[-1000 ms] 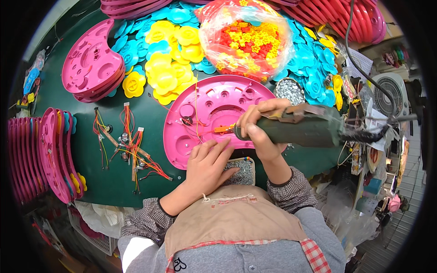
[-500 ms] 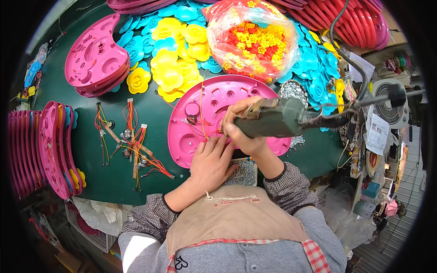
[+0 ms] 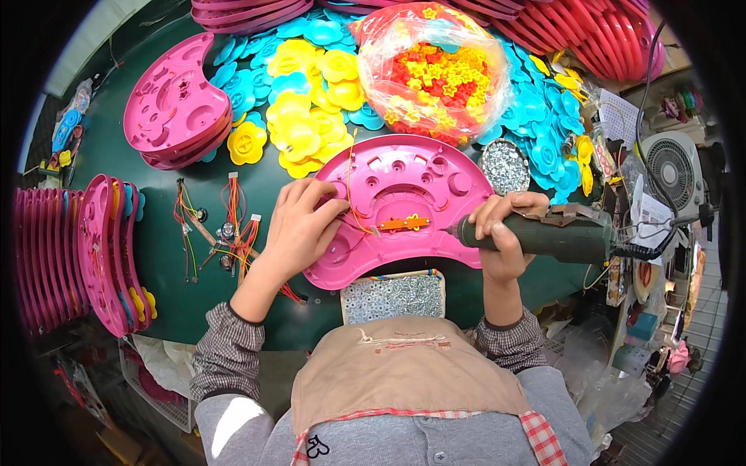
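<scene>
A pink curved plastic shell (image 3: 458, 203) lies hollow side up in front of me. My left hand (image 3: 301, 225) is over its left end, fingers bent and closed on something I cannot make out, with thin wires (image 3: 352, 175) beside the fingertips. My right hand (image 3: 503, 233) is wrapped round a dark green electric screwdriver (image 3: 548, 235), held nearly level with its tip pointing left over the shell. Left of the tip, an orange strip (image 3: 395, 225) sits in the shell's middle with a yellow star piece (image 3: 418, 222) at its right end.
Trays of small metal screws (image 3: 392, 299) stand below the shell, and a round dish of screws (image 3: 505, 167) at its right. Wired parts (image 3: 227, 231) lie left. Yellow (image 3: 299, 136) and blue flower pieces (image 3: 548, 116), a bag of stars (image 3: 435, 78) and stacked shells (image 3: 175, 101) surround the work.
My left hand has moved from the shell's lower middle to its left end. My right hand has drawn the screwdriver right and swung it level, uncovering the orange strip.
</scene>
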The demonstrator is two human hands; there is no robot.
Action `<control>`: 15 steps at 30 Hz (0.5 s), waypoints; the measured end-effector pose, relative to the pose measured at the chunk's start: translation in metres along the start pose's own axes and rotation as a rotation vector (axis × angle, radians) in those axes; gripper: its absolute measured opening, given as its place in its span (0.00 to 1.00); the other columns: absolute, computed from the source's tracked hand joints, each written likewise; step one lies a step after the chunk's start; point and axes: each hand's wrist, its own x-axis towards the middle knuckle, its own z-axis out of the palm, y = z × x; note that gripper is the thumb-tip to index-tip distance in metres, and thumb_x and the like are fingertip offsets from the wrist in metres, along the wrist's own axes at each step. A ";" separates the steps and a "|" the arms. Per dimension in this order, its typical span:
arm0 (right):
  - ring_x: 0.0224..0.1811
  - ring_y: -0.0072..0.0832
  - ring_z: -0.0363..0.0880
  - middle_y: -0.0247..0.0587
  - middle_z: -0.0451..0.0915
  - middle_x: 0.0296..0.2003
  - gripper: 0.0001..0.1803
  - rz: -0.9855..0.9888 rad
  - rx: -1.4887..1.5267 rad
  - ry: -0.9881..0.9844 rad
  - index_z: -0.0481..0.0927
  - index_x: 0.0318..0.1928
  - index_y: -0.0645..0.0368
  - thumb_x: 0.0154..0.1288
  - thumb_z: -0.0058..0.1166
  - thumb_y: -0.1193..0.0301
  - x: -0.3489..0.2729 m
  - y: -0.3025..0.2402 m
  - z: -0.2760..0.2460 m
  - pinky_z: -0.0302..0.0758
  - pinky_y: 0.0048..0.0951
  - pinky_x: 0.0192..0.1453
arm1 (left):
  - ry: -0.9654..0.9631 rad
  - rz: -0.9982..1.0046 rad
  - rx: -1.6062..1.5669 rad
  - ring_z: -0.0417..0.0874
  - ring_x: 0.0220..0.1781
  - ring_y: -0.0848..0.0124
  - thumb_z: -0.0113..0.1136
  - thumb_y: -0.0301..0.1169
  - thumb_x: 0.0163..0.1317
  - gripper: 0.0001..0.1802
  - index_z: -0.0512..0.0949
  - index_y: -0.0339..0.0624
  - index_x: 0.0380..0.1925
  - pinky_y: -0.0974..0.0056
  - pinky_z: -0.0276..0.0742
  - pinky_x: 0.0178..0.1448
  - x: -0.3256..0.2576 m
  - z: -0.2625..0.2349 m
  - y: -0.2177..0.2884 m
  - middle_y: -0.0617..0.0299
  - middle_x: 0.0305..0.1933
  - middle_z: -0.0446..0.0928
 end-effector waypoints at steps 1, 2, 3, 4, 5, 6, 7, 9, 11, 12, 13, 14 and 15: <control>0.26 0.31 0.77 0.42 0.75 0.26 0.23 -0.004 -0.010 -0.001 0.65 0.57 0.60 0.65 0.57 0.81 -0.003 0.000 -0.004 0.82 0.41 0.40 | -0.030 0.028 -0.009 0.80 0.60 0.53 0.72 0.24 0.53 0.17 0.84 0.43 0.45 0.47 0.74 0.65 0.004 0.002 -0.004 0.58 0.54 0.82; 0.25 0.31 0.77 0.42 0.75 0.26 0.22 -0.008 -0.019 -0.002 0.65 0.57 0.61 0.65 0.57 0.81 -0.005 0.000 -0.006 0.81 0.40 0.39 | -0.021 0.073 0.013 0.80 0.59 0.53 0.72 0.25 0.54 0.17 0.84 0.43 0.45 0.47 0.74 0.65 0.006 0.005 -0.009 0.58 0.53 0.81; 0.25 0.31 0.77 0.42 0.75 0.27 0.23 -0.001 -0.034 0.012 0.65 0.57 0.61 0.65 0.58 0.81 -0.007 -0.002 -0.007 0.81 0.40 0.39 | -0.012 0.118 0.031 0.81 0.59 0.54 0.73 0.25 0.54 0.16 0.83 0.43 0.44 0.47 0.74 0.65 0.008 0.007 -0.013 0.59 0.52 0.81; 0.26 0.31 0.77 0.42 0.75 0.27 0.23 -0.004 -0.042 0.020 0.65 0.57 0.61 0.65 0.58 0.81 -0.009 -0.002 -0.010 0.81 0.39 0.39 | -0.002 0.161 0.052 0.81 0.59 0.54 0.73 0.25 0.54 0.15 0.83 0.43 0.43 0.46 0.74 0.66 0.009 0.007 -0.015 0.59 0.51 0.81; 0.26 0.30 0.77 0.42 0.75 0.27 0.23 -0.006 -0.048 0.027 0.65 0.57 0.61 0.65 0.58 0.81 -0.010 -0.002 -0.013 0.81 0.39 0.39 | -0.010 0.170 0.012 0.81 0.58 0.55 0.73 0.26 0.54 0.14 0.83 0.43 0.42 0.47 0.74 0.66 0.007 0.004 -0.015 0.59 0.50 0.81; 0.26 0.30 0.77 0.42 0.75 0.27 0.22 -0.011 -0.055 0.040 0.65 0.57 0.61 0.65 0.58 0.81 -0.011 -0.001 -0.018 0.81 0.39 0.39 | -0.021 0.186 -0.028 0.82 0.58 0.55 0.74 0.27 0.55 0.14 0.82 0.42 0.41 0.47 0.74 0.67 0.010 -0.004 -0.012 0.59 0.48 0.81; 0.26 0.30 0.77 0.41 0.75 0.27 0.22 -0.017 -0.064 0.048 0.66 0.57 0.61 0.65 0.57 0.81 -0.011 -0.002 -0.022 0.81 0.39 0.39 | -0.032 0.205 -0.073 0.82 0.57 0.55 0.74 0.28 0.55 0.13 0.82 0.42 0.40 0.47 0.74 0.67 0.015 -0.014 -0.007 0.59 0.46 0.81; 0.26 0.30 0.77 0.41 0.74 0.27 0.22 -0.025 -0.083 0.065 0.66 0.57 0.61 0.65 0.57 0.80 -0.013 -0.004 -0.029 0.81 0.39 0.39 | -0.257 0.124 -0.296 0.85 0.53 0.55 0.76 0.31 0.57 0.14 0.83 0.40 0.42 0.49 0.77 0.65 0.015 -0.045 0.012 0.58 0.45 0.83; 0.26 0.30 0.77 0.41 0.74 0.27 0.22 -0.015 -0.076 0.078 0.66 0.57 0.61 0.65 0.57 0.80 -0.014 -0.003 -0.031 0.81 0.39 0.39 | -0.574 0.021 -0.574 0.88 0.48 0.56 0.77 0.34 0.60 0.17 0.85 0.38 0.45 0.52 0.81 0.60 0.014 -0.068 0.027 0.55 0.43 0.86; 0.26 0.30 0.76 0.41 0.74 0.27 0.22 -0.011 -0.066 0.079 0.66 0.57 0.61 0.65 0.57 0.80 -0.013 -0.002 -0.031 0.81 0.39 0.39 | -0.776 -0.033 -0.741 0.90 0.45 0.56 0.78 0.35 0.61 0.19 0.86 0.36 0.48 0.54 0.84 0.56 0.014 -0.074 0.031 0.53 0.43 0.88; 0.26 0.30 0.76 0.41 0.74 0.27 0.22 -0.012 -0.065 0.076 0.66 0.57 0.61 0.65 0.57 0.80 -0.012 -0.002 -0.032 0.81 0.39 0.39 | -0.864 -0.006 -0.763 0.91 0.40 0.59 0.77 0.35 0.63 0.20 0.87 0.36 0.51 0.57 0.86 0.48 0.010 -0.069 0.022 0.50 0.46 0.90; 0.26 0.30 0.76 0.41 0.74 0.27 0.22 -0.014 -0.065 0.074 0.66 0.57 0.61 0.65 0.57 0.81 -0.012 -0.002 -0.035 0.81 0.39 0.39 | -0.752 -0.083 -0.716 0.90 0.40 0.59 0.77 0.34 0.64 0.18 0.87 0.36 0.50 0.57 0.85 0.48 0.009 -0.066 0.019 0.51 0.44 0.89; 0.26 0.30 0.76 0.41 0.74 0.27 0.22 -0.017 -0.070 0.077 0.66 0.57 0.61 0.65 0.57 0.81 -0.013 -0.002 -0.036 0.81 0.39 0.39 | -0.644 -0.152 -0.669 0.90 0.39 0.60 0.76 0.33 0.64 0.17 0.88 0.37 0.49 0.58 0.85 0.47 0.008 -0.063 0.015 0.51 0.43 0.89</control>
